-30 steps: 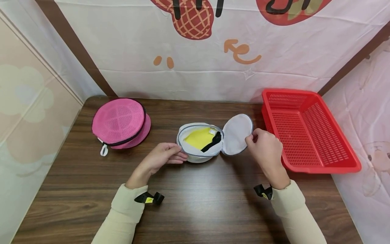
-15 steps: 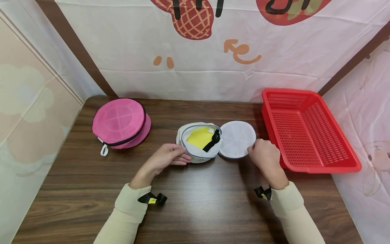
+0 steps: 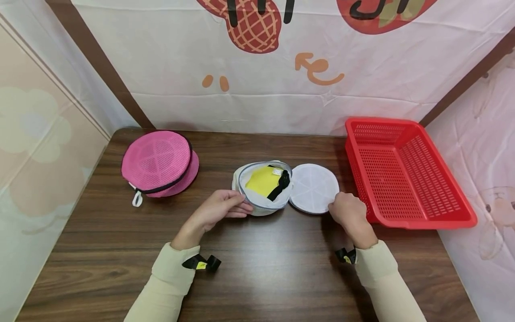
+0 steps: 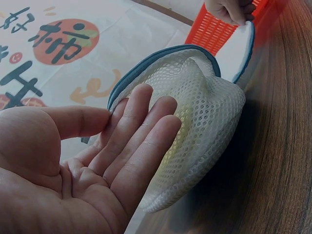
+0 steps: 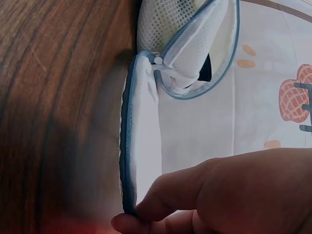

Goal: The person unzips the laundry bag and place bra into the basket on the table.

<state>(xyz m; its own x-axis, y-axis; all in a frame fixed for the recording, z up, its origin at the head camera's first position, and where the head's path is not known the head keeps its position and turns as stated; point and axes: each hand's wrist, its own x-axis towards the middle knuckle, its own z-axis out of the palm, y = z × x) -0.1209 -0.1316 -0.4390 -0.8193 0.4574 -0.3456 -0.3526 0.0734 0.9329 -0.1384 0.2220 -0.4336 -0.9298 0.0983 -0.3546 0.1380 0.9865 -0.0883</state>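
A round white mesh laundry bag (image 3: 262,203) with a grey-blue zip stands in the middle of the wooden table, its mouth unzipped. Inside lies a yellow cloth-like item (image 3: 260,181) with a black strap (image 3: 278,188) and a white tag. My left hand (image 3: 219,209) pinches the bag's rim between thumb and forefinger, the other fingers stretched along the mesh wall (image 4: 214,107). On the right, my right hand (image 3: 349,211) pinches the far edge of the round lid (image 3: 314,188), which is folded out flat. In the right wrist view, the thumb and fingers grip its zipped edge (image 5: 128,161).
A pink mesh laundry bag (image 3: 157,158) with black trim and a white pull loop lies at the back left. The red plastic basket (image 3: 426,222) stands at the right, close to my right hand. A printed cloth backdrop (image 3: 169,58) rises behind the table.
My right hand has lowered the lid outward from a tilted position to nearly flat. My left hand has shifted slightly right with the rim, and the bag's mouth has tilted a little.
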